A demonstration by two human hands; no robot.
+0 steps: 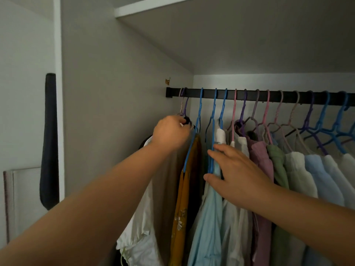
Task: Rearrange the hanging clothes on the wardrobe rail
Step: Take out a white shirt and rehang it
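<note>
The right hand (236, 169) is resting with straight fingers on the soft pale blue shirt (209, 217). Farther back on the left, the left hand (171, 131) is gripping a hanger neck. The clothes are hanging straight down from the long black wardrobe rail (269, 96), which is running left to right. They look light and floppy, so the stiff hanger is probably the best place to hold.

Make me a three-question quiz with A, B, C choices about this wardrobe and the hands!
1. Where is the yellow dress?
A. near the rail's left end
B. on the floor
C. on the shelf

2. What colour is the rail?
A. white
B. black
C. red

3. What is the right hand doing?
A. making a fist
B. touching clothes with spread fingers
C. hanging idle

Answers: 1 A, it hangs just right of the left hand; 2 B, the bar is black; 3 B, its fingers rest on the light blue shirt.
</note>
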